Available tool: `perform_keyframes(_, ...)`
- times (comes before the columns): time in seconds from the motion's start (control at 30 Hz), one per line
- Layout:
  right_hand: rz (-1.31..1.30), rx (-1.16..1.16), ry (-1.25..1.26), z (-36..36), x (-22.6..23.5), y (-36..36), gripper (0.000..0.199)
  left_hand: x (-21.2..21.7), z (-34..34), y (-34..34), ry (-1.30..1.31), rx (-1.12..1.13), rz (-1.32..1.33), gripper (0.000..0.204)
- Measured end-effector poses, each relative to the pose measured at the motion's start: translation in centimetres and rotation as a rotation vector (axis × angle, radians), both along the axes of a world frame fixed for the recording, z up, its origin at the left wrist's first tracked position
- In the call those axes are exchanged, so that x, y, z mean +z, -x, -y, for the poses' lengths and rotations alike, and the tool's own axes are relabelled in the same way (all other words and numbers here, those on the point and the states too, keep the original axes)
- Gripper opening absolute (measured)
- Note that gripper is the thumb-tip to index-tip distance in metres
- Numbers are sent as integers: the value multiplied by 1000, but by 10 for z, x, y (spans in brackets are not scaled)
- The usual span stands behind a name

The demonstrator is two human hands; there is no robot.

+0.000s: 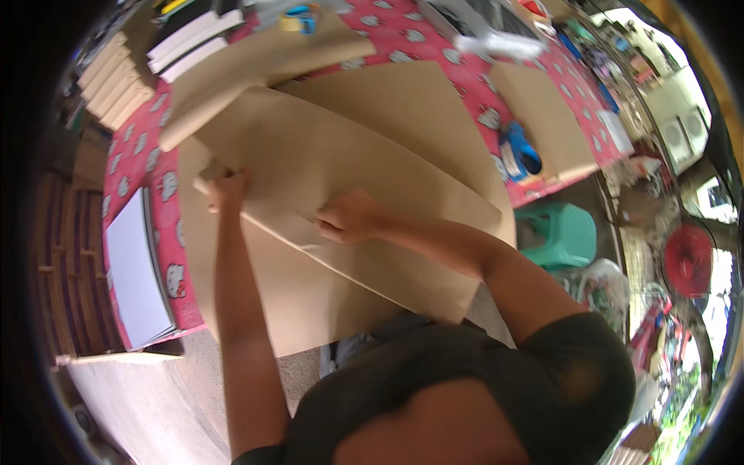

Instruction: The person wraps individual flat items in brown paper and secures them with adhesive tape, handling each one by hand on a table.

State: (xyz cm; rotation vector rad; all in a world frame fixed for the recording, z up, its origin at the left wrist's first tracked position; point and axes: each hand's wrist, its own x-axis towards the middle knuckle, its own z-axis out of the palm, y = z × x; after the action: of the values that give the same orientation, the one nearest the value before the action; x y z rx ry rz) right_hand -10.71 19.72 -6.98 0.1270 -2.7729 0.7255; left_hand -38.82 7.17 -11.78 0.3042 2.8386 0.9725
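Through the head camera, I look down on a counter [470, 91] with a pink patterned cover, where large brown paper fills the middle. One brown layer [310, 143] lies slantwise across a wider brown sheet [283, 291] that reaches past the counter's near edge, toward my body; I cannot tell whether the upper layer is a folded flap or a separate piece. My left hand [227, 190] is at the upper layer's left end, fingers pinched around its turned-up corner. My right hand [349, 217] rests on top of that layer, near its front edge, fingers curled in like a loose fist; blur keeps me from telling whether they grip any paper. I judge the work to be partway: the layers overlap, but the front edge stands a little loose, and I see no tape across it, so flattening and fixing seem left to do. A curled brown sheet [267, 62] lies beyond, with a yellow-and-blue tape roll [298, 19] behind it. To the right, a blue tape dispenser [518, 151] sits beside a flat brown piece [546, 116], apart from both hands.
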Motion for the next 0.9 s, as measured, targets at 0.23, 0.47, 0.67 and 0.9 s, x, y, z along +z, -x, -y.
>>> perform_keyframes(0.23, -500, -324, -94, -63, -13, -67, 26, 8, -14, -21, -627, -122, 365, 16)
perform_keyframes(0.47, 172, -1383, -334, -241, -14, -246, 98, 26, -14, -39, -522, -138, 325, 22)
perform_keyframes(0.67, 187, -1121, -158, -268, -16, -261, 79, -5, -14, -12, -246, -203, 195, 37)
perform_keyframes(0.9, 3, -453, 727, -80, 125, -55, 54, 27, 1, -28, -308, -126, 285, 36)
